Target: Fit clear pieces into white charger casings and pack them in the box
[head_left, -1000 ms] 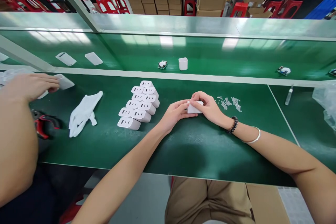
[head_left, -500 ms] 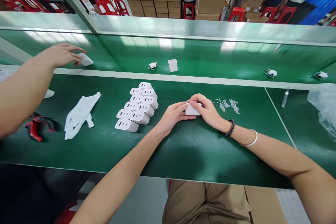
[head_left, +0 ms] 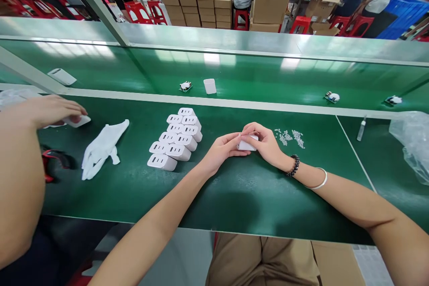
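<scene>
My left hand and my right hand are both closed around one white charger housing, just above the green bench. The fingers and thumbs cover much of it. To the right of my right hand lie scattered small clear pieces, too small to name. On the left, several white chargers stand close together in two slanting rows, their slotted ends facing up.
A white glove and a red and black tool lie on the left, near a co-worker's hand on a white piece. Beyond the pale strip, circuit boards and a white casing sit on green. A plastic bag lies right.
The co-worker's hand has come back toward the near bench and now holds a white piece. Items on the far green surface have shifted left. My hands stay around the charger housing, which has tilted slightly.
</scene>
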The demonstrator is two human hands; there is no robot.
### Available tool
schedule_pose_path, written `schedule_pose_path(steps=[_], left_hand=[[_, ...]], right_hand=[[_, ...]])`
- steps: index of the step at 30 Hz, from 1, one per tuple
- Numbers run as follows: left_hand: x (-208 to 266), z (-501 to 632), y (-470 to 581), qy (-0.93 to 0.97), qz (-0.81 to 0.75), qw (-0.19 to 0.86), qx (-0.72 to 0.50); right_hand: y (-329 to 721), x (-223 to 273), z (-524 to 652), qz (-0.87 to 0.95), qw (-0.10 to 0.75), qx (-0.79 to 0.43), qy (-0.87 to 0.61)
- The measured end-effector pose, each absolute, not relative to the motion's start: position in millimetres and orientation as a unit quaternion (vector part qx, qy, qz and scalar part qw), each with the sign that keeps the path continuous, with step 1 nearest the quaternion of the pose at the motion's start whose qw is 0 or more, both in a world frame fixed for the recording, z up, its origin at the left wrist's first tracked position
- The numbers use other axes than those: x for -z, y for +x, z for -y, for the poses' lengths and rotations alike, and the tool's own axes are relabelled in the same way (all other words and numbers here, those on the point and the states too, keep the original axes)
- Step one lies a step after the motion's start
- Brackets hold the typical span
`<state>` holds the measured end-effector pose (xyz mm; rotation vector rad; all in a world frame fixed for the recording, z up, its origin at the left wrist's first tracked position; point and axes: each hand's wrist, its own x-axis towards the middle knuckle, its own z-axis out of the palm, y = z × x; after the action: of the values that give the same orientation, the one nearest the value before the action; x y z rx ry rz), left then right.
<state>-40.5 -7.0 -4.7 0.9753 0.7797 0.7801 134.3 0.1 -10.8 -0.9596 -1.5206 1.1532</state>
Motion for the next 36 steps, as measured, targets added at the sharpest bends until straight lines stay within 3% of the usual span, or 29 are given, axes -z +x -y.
schedule_pose_path(steps=[15,36], left_hand=[[4.1,8.1,-40.5,0.452,-0.344,0.743,-0.354],[3.2,7.0,-40.0,0.429,-0.351,0.75,-0.361]], right_hand=[[135.7,16.7,-3.5,0.582,0.485,-0.533,-0.376],[133.2,15.8,-1.7,0.621,0.494,-0.425,-0.435]])
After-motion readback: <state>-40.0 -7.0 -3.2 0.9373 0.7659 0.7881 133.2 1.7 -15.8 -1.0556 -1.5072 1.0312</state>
